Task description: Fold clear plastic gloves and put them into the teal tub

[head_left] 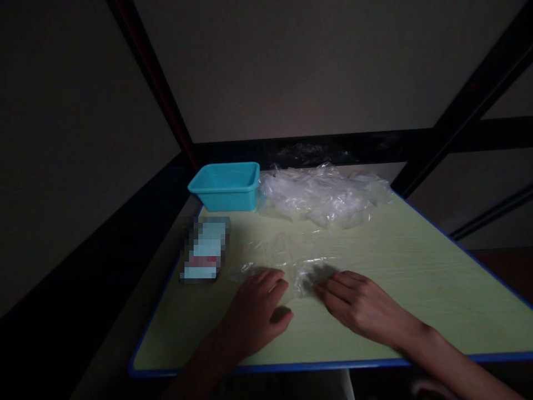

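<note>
A clear plastic bag (pixel 287 255) lies spread flat on the table in front of me, thin and wrinkled, with shiny creases. My left hand (pixel 264 305) rests at its near left edge, thumb apart from the fingers and nothing gripped between them. On the near right side, my right hand (pixel 353 300) has its fingers curled together at the bag's edge, seemingly pinching the film; the thumb is hidden beneath. Beyond the flat bag sits a crumpled heap of clear plastic bags (pixel 320 194).
A turquoise plastic basket (pixel 229 197) stands at the back left, beside the heap. A blurred-out phone-like object (pixel 206 250) lies at the left edge. The pale table (pixel 416 266) has a blue rim. Panels and dark beams (pixel 312 145) rise behind it.
</note>
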### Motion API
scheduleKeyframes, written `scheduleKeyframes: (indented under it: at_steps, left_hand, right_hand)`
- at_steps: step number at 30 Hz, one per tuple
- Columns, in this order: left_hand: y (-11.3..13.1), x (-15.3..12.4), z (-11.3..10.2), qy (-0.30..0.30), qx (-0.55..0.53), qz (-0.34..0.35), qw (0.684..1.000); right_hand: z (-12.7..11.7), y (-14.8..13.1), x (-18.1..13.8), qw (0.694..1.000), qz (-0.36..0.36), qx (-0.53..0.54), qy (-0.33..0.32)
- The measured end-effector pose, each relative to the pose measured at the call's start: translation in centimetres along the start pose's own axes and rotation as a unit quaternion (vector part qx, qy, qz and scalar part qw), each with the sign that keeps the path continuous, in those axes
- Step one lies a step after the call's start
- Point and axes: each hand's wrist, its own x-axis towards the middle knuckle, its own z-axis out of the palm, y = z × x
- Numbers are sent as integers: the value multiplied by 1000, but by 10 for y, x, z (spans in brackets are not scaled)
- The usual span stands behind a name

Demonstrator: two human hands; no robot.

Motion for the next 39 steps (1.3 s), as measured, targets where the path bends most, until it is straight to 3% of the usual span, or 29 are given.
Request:
scheduleKeyframes:
  at_steps: [12, 22, 29, 39]
  left_hand:
    - [2, -9, 3, 119, 138, 58, 982]
    - [18, -24, 5, 149, 160, 56, 974]
    - [26, -14, 21, 125, 169, 47, 977]
    - [13, -17, 24, 64, 174, 15, 983]
  right_hand:
    - [4, -7, -1, 999, 7, -8, 52]
    - [-5, -25, -4, 994, 49, 14, 97]
    - [-6, -42, -6, 992, 54, 26, 112]
    - [0, -46, -13, 991, 69, 48, 106]
